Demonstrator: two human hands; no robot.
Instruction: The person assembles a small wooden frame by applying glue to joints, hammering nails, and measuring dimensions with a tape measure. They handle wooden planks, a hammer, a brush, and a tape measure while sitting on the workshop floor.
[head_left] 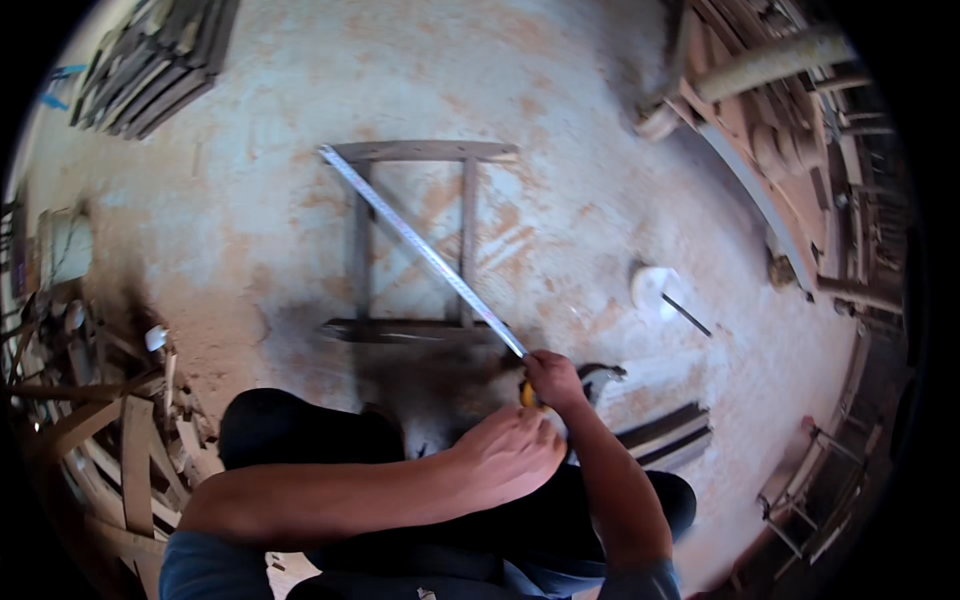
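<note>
Both forearms cross over dark trousers. Left hand (pixel 510 455) rests loosely curled, holding nothing visible. Right hand (pixel 553 380) grips a yellow tape measure case (pixel 526 393) at the wooden frame's (pixel 420 240) near right corner; the tape blade (pixel 420 248) runs diagonally across the frame to its far left corner.
</note>
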